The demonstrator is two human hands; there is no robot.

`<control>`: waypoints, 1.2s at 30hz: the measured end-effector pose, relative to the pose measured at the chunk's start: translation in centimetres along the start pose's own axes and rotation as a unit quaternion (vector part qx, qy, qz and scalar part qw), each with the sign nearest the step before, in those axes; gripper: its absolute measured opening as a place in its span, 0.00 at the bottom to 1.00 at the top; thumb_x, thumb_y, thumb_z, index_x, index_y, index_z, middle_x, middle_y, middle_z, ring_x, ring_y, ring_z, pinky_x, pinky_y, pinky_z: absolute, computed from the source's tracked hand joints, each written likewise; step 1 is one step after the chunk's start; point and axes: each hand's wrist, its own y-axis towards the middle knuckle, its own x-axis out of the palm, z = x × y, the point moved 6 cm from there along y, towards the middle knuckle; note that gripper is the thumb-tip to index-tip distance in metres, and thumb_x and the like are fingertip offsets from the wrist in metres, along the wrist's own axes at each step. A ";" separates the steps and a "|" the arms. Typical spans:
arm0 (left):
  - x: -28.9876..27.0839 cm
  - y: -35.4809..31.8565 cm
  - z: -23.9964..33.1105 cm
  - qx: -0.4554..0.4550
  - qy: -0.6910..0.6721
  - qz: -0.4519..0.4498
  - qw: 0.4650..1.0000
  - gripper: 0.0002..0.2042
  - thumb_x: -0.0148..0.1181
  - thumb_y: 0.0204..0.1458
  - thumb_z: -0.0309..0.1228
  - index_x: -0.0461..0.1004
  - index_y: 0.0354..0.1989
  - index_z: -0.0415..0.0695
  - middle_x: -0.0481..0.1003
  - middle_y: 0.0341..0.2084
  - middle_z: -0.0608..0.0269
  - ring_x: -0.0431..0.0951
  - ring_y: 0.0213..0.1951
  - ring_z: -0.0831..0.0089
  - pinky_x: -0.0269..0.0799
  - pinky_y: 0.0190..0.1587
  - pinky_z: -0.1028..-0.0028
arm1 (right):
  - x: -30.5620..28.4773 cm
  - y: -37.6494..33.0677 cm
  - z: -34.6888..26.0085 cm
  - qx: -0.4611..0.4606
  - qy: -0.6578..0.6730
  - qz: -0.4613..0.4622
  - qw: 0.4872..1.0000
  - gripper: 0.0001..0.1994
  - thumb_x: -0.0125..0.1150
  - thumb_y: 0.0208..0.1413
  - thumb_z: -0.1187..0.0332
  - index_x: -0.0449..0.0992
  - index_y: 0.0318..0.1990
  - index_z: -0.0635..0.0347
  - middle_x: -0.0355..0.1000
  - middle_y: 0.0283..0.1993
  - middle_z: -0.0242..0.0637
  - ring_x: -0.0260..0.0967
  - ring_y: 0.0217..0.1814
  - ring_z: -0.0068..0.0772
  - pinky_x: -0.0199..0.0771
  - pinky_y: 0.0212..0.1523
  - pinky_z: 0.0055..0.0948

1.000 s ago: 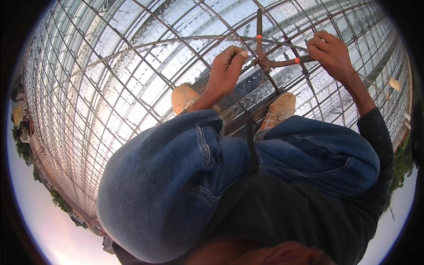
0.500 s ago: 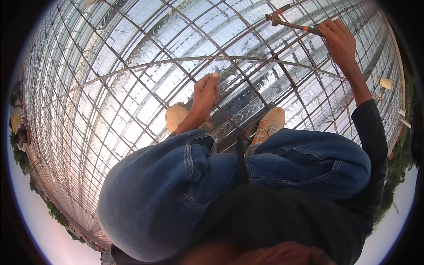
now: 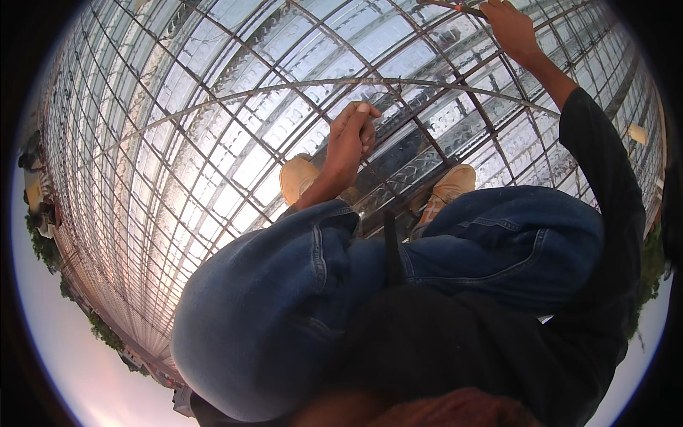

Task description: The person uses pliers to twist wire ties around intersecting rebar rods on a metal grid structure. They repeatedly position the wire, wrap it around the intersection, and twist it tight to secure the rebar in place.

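I squat on a grid of steel reinforcing bars laid over a shiny ribbed sheet. My left hand hovers just above the bars in front of my left knee, fingers curled in, with nothing clearly showing in it. My right hand reaches far forward to the top edge of the view and grips red-handled pliers held against the bars; most of the tool is cut off by the rim.
My tan shoes stand on the bars, my blue-jeaned knees fill the lower middle. A long curved bar crosses the grid. Trees and ground lie beyond the grid's left edge.
My right hand has carried the pliers away from the bar crossing near my feet, forward to the top of the view. My left hand has let go of the bars and drawn back toward my knee.
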 end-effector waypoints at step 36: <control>5.3 -0.1 0.3 0.020 0.095 -0.133 0.986 0.13 0.51 0.74 0.39 0.76 0.44 0.43 0.55 0.17 0.81 0.51 0.19 0.88 0.46 0.23 0.78 | -8.3 -6.2 -10.1 0.139 0.578 -0.159 0.788 0.18 0.64 0.72 0.50 0.83 0.44 0.57 0.76 0.34 0.25 0.72 0.41 0.17 0.73 0.49 0.27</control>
